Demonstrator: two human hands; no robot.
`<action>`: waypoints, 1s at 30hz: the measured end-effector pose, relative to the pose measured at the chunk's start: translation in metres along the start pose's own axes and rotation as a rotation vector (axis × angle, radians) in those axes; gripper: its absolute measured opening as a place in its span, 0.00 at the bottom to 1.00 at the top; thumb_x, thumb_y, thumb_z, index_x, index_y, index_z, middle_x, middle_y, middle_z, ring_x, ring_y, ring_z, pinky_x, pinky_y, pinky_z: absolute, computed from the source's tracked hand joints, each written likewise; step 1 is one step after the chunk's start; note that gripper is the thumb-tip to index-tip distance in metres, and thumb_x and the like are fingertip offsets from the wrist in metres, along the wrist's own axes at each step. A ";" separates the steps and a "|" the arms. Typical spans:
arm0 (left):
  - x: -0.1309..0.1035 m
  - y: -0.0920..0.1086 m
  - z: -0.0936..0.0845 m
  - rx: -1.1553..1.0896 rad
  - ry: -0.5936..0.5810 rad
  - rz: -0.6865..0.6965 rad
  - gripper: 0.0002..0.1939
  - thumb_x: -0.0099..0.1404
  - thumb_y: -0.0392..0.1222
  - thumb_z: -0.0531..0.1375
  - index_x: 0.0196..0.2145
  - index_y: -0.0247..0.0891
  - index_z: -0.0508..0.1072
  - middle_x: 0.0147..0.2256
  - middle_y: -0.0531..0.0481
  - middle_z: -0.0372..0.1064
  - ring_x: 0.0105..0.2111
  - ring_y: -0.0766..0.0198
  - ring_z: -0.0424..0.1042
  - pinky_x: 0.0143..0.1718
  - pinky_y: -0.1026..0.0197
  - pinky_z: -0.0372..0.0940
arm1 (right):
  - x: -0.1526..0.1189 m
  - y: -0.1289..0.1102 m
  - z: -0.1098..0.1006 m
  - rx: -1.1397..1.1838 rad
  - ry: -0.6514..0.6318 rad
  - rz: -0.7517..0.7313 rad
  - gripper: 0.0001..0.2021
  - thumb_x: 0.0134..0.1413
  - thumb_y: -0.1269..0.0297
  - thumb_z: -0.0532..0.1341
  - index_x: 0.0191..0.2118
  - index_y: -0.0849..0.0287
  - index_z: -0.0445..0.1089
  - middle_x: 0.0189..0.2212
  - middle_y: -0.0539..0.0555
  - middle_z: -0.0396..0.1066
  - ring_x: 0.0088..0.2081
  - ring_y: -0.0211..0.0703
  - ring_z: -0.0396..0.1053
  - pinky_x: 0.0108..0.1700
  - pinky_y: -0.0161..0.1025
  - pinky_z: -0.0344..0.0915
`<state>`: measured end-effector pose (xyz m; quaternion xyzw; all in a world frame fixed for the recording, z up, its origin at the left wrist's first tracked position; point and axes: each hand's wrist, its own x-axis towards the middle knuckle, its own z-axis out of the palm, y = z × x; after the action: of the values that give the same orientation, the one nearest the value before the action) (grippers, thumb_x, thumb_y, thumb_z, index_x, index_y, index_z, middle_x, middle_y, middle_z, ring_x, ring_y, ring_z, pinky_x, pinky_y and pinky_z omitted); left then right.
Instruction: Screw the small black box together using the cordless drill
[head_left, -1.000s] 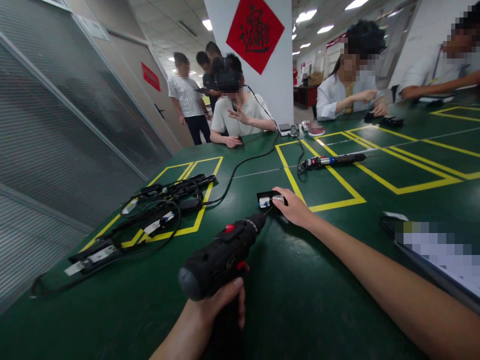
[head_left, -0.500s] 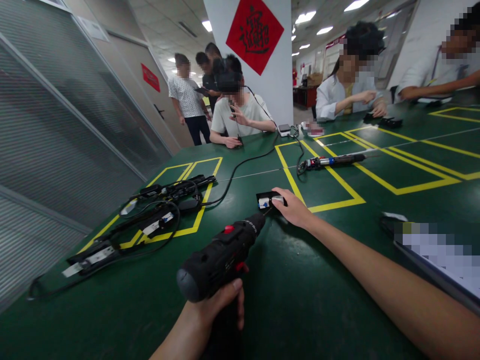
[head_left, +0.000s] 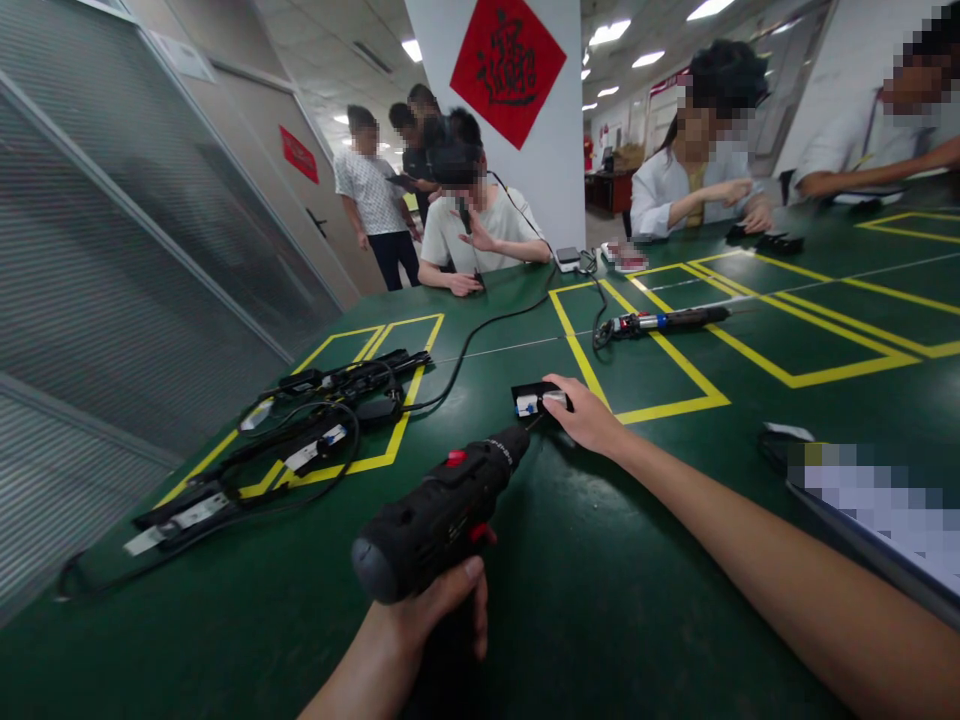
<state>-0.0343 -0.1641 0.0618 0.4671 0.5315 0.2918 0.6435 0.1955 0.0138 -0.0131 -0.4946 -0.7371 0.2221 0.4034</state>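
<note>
A black cordless drill point(head_left: 442, 510) with red switches points away from me and to the right. My left hand point(head_left: 442, 610) is wrapped round its handle, whose lower part is in shadow. The drill's thin bit reaches toward a small black case point(head_left: 525, 390) with a white and blue label. Whether the bit touches the case, I cannot tell. My right hand point(head_left: 574, 410) grips the case at its right end, fingers on top and thumb on the near face, holding it at the green table point(head_left: 600, 560).
Black adapters with cables point(head_left: 322, 430) lie at the left, over yellow tape frames. A pen-shaped tool with a cord point(head_left: 667, 320) rests further back. A notebook-like item point(head_left: 877, 520) lies at the right. Several people are around the table, one person point(head_left: 480, 220) opposite me.
Hardly anything differs. Both hands, the drill and the case keep their places; the whole view has shifted very slightly.
</note>
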 end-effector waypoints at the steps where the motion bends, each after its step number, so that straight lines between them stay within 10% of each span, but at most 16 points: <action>1: 0.000 -0.001 0.000 0.000 0.002 0.001 0.14 0.63 0.49 0.54 0.29 0.34 0.69 0.22 0.51 0.66 0.21 0.62 0.66 0.26 0.57 0.62 | 0.000 0.000 0.000 -0.001 0.000 -0.002 0.19 0.58 0.60 0.51 0.55 0.55 0.59 0.46 0.56 0.64 0.47 0.43 0.63 0.50 0.41 0.57; 7: 0.001 -0.005 -0.002 -0.019 0.025 0.012 0.18 0.62 0.50 0.55 0.44 0.35 0.65 0.22 0.52 0.67 0.21 0.61 0.67 0.25 0.57 0.61 | -0.001 -0.002 -0.002 -0.004 -0.015 0.011 0.19 0.58 0.60 0.51 0.55 0.55 0.59 0.47 0.57 0.64 0.47 0.44 0.63 0.49 0.41 0.58; 30: 0.000 -0.001 0.000 -0.010 0.034 0.024 0.17 0.62 0.48 0.56 0.44 0.34 0.67 0.22 0.51 0.67 0.21 0.62 0.67 0.25 0.58 0.62 | -0.001 -0.002 -0.001 -0.021 -0.009 0.002 0.19 0.58 0.59 0.51 0.55 0.56 0.59 0.47 0.57 0.63 0.48 0.44 0.62 0.50 0.41 0.57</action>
<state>-0.0342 -0.1645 0.0610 0.4652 0.5351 0.3102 0.6332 0.1954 0.0124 -0.0117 -0.4986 -0.7406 0.2173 0.3945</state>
